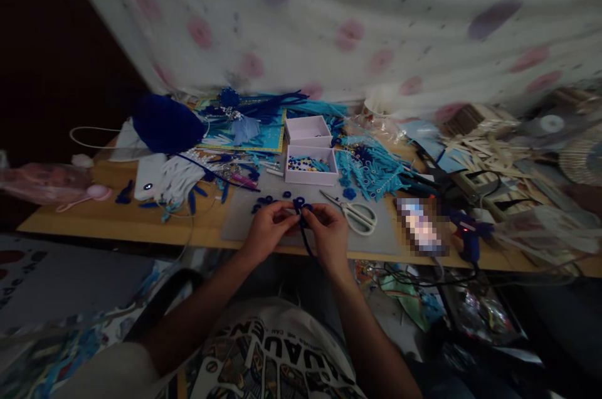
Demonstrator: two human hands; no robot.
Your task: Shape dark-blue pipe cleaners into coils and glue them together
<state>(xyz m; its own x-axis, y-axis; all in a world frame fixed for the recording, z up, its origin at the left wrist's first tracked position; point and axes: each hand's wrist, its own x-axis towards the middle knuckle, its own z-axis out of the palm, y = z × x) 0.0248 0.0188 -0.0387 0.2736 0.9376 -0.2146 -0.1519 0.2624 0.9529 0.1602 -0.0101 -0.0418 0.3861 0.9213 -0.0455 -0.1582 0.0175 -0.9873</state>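
Note:
Both my hands meet over the front of a grey mat (244, 223) on a wooden table (117, 223). My left hand (268, 226) and my right hand (329, 229) pinch a dark blue pipe cleaner (301, 207) between them. Its top is curled into small loops and its tail hangs down past the table's edge. Several small blue coils (264, 201) lie on the mat just beyond my left hand. White-handled scissors (355, 214) rest on the mat right of my right hand.
Two white boxes (310, 157) stand behind the mat, one holding beads. A dark blue fluffy ball (167, 123) and white phone (149, 176) lie left. Turquoise fringe pieces (371, 167) and a blue glue gun (468, 233) sit right. Spotted cloth (329, 16) hangs behind.

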